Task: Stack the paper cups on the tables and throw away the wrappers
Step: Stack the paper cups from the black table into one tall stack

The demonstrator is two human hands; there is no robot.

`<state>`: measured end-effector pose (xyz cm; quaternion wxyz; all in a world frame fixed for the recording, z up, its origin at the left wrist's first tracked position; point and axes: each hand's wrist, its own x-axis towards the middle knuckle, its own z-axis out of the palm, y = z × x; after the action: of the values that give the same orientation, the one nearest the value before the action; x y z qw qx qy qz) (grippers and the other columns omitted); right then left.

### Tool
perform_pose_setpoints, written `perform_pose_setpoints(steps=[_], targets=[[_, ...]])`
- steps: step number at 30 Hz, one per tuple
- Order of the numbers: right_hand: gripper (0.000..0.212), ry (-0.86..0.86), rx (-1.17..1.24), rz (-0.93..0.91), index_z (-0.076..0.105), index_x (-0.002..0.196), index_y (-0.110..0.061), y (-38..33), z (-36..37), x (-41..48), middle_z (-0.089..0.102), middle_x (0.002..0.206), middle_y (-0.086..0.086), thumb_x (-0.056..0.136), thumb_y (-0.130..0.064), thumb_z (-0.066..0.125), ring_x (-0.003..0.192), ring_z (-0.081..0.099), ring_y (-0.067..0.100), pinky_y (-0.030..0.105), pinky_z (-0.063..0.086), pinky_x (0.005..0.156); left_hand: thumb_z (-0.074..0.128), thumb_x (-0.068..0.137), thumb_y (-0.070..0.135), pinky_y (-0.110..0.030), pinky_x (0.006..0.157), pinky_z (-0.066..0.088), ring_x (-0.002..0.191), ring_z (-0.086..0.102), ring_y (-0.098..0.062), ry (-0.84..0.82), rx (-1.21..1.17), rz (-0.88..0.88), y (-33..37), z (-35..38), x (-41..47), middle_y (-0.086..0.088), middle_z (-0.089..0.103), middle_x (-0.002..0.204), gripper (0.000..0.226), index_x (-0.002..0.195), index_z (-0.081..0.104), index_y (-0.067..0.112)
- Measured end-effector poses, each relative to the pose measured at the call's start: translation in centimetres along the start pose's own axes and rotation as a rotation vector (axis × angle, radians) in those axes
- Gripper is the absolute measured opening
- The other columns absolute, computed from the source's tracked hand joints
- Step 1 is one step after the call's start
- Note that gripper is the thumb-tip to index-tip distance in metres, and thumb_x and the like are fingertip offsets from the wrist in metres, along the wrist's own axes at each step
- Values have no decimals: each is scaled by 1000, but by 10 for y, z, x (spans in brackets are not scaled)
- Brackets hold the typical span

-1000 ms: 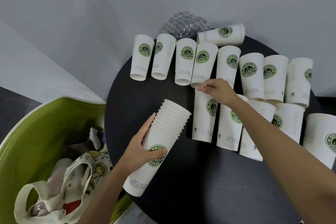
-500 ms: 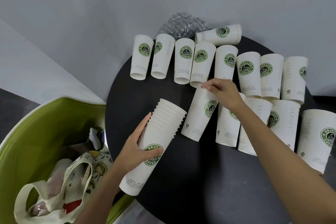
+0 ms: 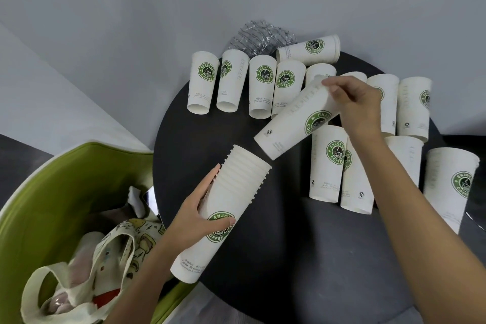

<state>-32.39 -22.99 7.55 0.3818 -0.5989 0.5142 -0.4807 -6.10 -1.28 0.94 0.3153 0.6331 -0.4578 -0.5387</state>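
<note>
The left hand [image 3: 194, 216] is gripping a tilted stack of nested white paper cups [image 3: 231, 200] at the round black worktop's [image 3: 276, 258] near-left edge, fingers curled round it. The right hand [image 3: 357, 102] is pinching one end of a single white green-logo paper cup [image 3: 292, 123], which is tilting towards the stack's ridged end without touching it. A crumpled clear plastic wrapper [image 3: 257, 37] is lying at the far edge.

Wall [image 3: 131, 8]: plain pale grey, matt, evenly lit, with no hard shadows. A whiter surface [image 3: 65, 102] slants across the left between wall and floor. Floor [image 3: 13, 158]: dark grey, seen at far left. Bench [image 3: 276, 258]: round, matt black top, set close to the wall. Near left, just beside the bench: a lime-green chair [image 3: 52, 192] with a pale rim, holding a printed cloth tote bag [image 3: 115, 250].
</note>
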Motion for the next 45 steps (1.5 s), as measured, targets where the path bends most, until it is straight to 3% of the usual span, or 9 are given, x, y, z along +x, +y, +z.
perform_pose_setpoints(steps=[14,18,21,23,25,30,36,41,45], targets=[[26,-248,133,97,69,83,-26,-8,38,-60,68,87,-8,89,-3,59,86,56,13,21,42,80,85,70,4,-8,87,47,122,51,8,-45,-30,20,7,9,-9,32,46,140,104,147,28,46],[17,-313,129,120,70,84,-21,-16,43,-75,68,87,-9,90,-10,59,81,55,3,9,38,76,84,71,2,-11,88,49,121,52,7,-65,-48,23,10,14,-10,33,48,138,104,148,28,44],[18,-340,78,140,71,86,-27,-16,45,-86,71,92,-11,93,-19,56,84,59,3,17,41,80,84,72,3,-15,89,51,122,53,3,-77,-46,31,11,18,-9,31,49,138,104,147,27,46],[20,-360,52,133,70,88,-28,-14,46,-95,71,89,-3,96,-23,52,70,54,15,21,39,70,84,72,4,-21,92,52,124,54,-1,-82,-47,37,12,21,-8,27,48,140,104,147,27,47],[21,-378,43,131,70,91,-25,-14,46,-102,70,87,-4,97,-24,50,60,47,3,14,35,64,84,72,5,-24,93,53,124,54,-4,-84,-51,41,12,25,-7,25,48,141,103,145,28,50],[20,-391,51,159,69,94,-26,-14,44,-116,69,98,-16,97,-25,50,95,59,-6,11,38,82,84,71,3,-23,91,53,122,56,-2,-72,-62,51,15,36,-6,28,51,136,102,141,31,54],[20,-367,41,127,70,97,-16,-10,33,-121,67,84,-21,96,-17,50,73,56,-11,7,37,71,85,71,6,-29,94,53,122,55,-3,-67,-32,64,24,47,-1,30,51,134,101,138,31,58],[20,-340,67,98,70,98,-19,-7,22,-110,70,99,-11,97,-16,50,96,61,1,11,41,84,84,72,4,-26,94,52,121,55,2,-56,-46,52,30,56,4,35,51,131,100,138,31,57],[18,-226,71,112,67,98,-17,7,6,-88,67,86,-6,96,-13,50,85,62,6,22,49,83,84,71,6,-26,95,52,123,54,-1,-35,-40,38,28,60,6,32,50,134,101,136,29,60]])
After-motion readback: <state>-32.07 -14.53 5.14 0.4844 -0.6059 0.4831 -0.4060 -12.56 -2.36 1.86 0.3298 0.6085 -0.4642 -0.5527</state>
